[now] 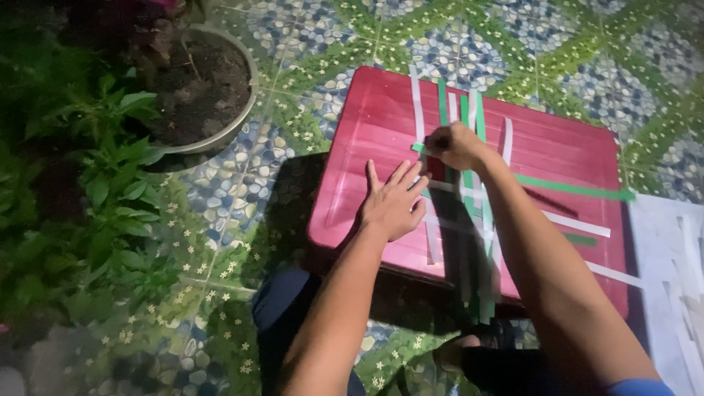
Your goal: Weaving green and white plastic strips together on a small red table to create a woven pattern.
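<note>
A low red plastic table [367,125] carries several long paper strips, green and white, laid lengthwise and crosswise over each other. My left hand [392,202] lies flat with fingers spread, pressing down the strips near the table's left-centre. My right hand [455,144] pinches the end of a green crosswise strip [576,191] that runs off to the right edge. White upright strips [416,99] and green ones [442,99] pass beside and under that hand. My forearms hide the strips' lower ends.
A round pot of dark soil [202,84] stands on the pebble-patterned tile floor [513,44] at upper left. Leafy green plants [95,183] fill the left side. White paper sheets [671,271] lie right of the table. My knee shows below.
</note>
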